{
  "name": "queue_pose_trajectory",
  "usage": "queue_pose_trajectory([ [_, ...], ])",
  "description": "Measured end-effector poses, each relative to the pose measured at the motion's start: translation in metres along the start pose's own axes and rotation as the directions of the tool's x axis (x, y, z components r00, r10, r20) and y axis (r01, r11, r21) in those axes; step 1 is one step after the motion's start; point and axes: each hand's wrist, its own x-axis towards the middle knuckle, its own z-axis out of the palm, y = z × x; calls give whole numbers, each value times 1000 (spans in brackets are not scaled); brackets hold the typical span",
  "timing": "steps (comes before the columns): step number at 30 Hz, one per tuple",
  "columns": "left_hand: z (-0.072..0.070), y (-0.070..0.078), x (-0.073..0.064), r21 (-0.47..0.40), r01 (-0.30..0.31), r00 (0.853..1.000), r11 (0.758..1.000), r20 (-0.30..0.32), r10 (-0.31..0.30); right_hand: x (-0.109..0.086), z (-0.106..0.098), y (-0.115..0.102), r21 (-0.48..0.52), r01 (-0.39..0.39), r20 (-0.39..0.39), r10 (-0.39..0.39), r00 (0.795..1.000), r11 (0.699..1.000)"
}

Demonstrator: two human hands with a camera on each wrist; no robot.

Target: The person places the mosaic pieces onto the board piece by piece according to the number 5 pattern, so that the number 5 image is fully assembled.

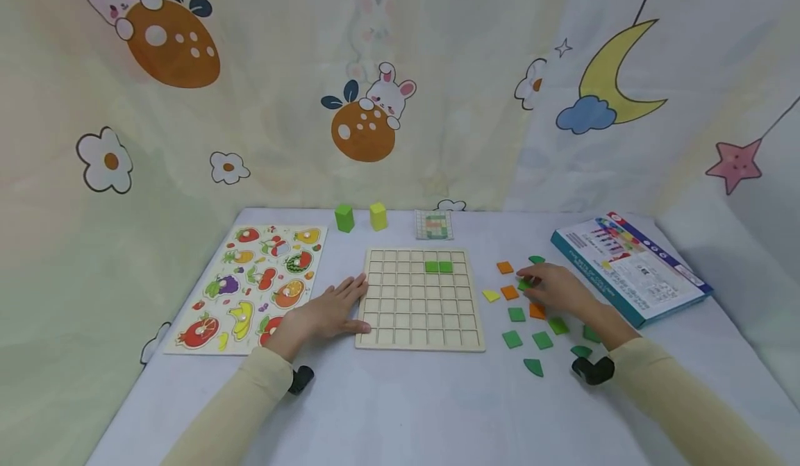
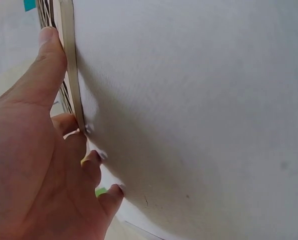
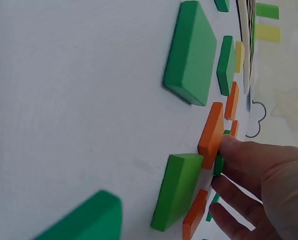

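My left hand lies with its fingers fairly straight at the left edge of the wooden grid board. In the left wrist view, the thumb presses along the board's side. Two light green square tiles sit side by side in cells of an upper row. Right of the board, my right hand pinches a green tile between thumb and fingers. The right wrist view shows that green tile partly hidden, just behind an orange tile.
Several green, orange and yellow tiles lie around my right hand. A boxed set stands at the right, and a fruit picture board at the left. Green and yellow blocks and a pattern card are at the back.
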Motion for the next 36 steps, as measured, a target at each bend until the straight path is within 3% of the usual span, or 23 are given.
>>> queue_pose_trajectory([
  [8, -9, -4, -2, 7, 21, 1000, 1000, 1, -21, 15, -11, -28, 12, -34, -50, 34, 998, 999],
  [12, -12, -5, -6, -20, 23, 1000, 1000, 8, -23, 41, -9, -58, 13, 64, -72, -63, 995, 998],
  [16, -9, -3, -4, -38, 22, 1000, 999, 10, -21, 66, 0, -92, 11, 202, -83, -201, 976, 979],
  [22, 0, 3, 3, -37, 9, 1000, 999, 22, -8, 91, 22, -131, 7, 263, -40, -262, 964, 965],
  [29, 3, 4, 5, -8, 29, 999, 1000, 24, -29, 110, 39, -149, -11, 245, -6, -246, 969, 969],
  [36, -2, 4, -1, -9, 46, 999, 999, 18, -46, 117, 43, -157, -11, 249, -17, -249, 968, 968],
])
